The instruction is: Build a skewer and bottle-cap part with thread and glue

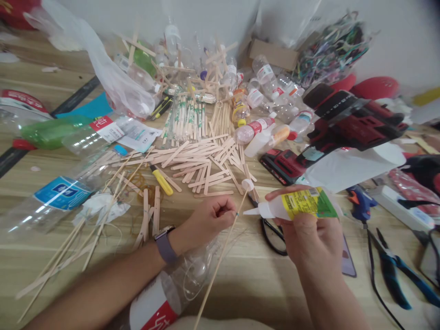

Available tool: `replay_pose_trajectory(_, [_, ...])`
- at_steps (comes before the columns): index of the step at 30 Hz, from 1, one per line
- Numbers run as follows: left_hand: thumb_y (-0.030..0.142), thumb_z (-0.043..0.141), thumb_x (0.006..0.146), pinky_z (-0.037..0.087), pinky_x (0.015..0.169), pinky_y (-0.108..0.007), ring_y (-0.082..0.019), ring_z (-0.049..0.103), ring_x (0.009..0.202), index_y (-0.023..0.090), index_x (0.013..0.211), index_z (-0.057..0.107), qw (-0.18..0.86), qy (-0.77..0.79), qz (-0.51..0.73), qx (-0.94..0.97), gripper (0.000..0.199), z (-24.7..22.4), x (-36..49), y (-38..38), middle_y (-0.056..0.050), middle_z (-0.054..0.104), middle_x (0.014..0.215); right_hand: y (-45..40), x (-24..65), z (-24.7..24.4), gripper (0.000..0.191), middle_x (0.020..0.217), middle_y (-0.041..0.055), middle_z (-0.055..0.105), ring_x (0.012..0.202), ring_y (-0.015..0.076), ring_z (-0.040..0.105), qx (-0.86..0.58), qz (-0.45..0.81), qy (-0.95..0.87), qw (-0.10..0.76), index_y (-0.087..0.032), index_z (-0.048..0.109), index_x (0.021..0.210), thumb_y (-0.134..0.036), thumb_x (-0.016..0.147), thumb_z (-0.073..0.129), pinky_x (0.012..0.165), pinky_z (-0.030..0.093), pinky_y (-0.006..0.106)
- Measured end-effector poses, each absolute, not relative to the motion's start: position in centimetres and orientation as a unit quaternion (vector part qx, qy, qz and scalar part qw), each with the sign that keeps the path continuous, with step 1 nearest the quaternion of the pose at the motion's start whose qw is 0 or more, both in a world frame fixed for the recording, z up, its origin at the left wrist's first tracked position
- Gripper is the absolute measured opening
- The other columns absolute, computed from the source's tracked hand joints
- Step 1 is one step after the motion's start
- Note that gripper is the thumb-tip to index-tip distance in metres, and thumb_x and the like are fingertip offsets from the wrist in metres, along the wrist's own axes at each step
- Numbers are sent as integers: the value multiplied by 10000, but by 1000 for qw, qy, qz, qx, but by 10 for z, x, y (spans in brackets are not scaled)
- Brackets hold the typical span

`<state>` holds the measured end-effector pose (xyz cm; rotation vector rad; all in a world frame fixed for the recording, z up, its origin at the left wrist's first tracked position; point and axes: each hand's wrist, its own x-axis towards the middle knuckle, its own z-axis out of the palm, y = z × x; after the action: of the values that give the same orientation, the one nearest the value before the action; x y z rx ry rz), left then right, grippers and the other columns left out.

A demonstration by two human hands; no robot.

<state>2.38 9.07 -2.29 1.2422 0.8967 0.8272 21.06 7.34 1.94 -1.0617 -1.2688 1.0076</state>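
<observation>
My left hand (213,219) is closed in a pinch beside a long thin wooden skewer (225,245); what its fingertips hold is too small to make out. My right hand (311,238) is wrapped round a glue bottle (300,205) with a yellow and green label. The bottle lies nearly level, its white nozzle pointing left at the skewer near my left fingertips, a small gap apart. A white round cap (247,184) is at the skewer's upper end. Under my left forearm lies a clear plastic bottle (172,293) with a red and white label.
Craft sticks (202,166) are heaped mid-table, with a yellow cutter (162,181) to their left. A cordless drill (354,121), glue gun (360,201) and pliers (392,266) lie at the right, black scissors (273,238) by the glue bottle. Plastic bottles (62,197) crowd the left and back.
</observation>
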Motion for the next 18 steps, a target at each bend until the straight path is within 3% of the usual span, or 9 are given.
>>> replay_pose_trajectory(7, [260,499,748,243,498,-239,-105,305,548,208,673,450,652,391,365,538,104,-23,25,89,64,365,595,76,206,22,179,900,75,669,625,182,536,-475,415,-551,546,-256,675,976,-400,873,649,473,422,304])
replay_pose_trajectory(11, [236,504,745,229,501,-239,-97,278,545,209,677,445,665,385,360,529,94,-22,24,88,68,343,598,79,199,28,138,864,38,671,520,132,462,-490,424,-495,579,-258,650,854,-390,835,687,384,331,259])
replay_pose_trajectory(15, [225,504,759,215,500,-228,-84,246,541,203,678,442,671,382,356,526,105,-20,24,88,80,313,592,83,195,34,232,780,1,694,529,123,497,-473,475,-419,612,-277,608,837,-333,725,803,428,402,223])
replay_pose_trajectory(18, [207,509,770,210,494,-228,-80,245,537,199,689,452,671,379,362,525,99,-20,24,88,82,313,590,83,198,36,287,824,-6,697,444,62,399,-454,522,-417,590,-274,637,924,-361,718,818,397,371,195])
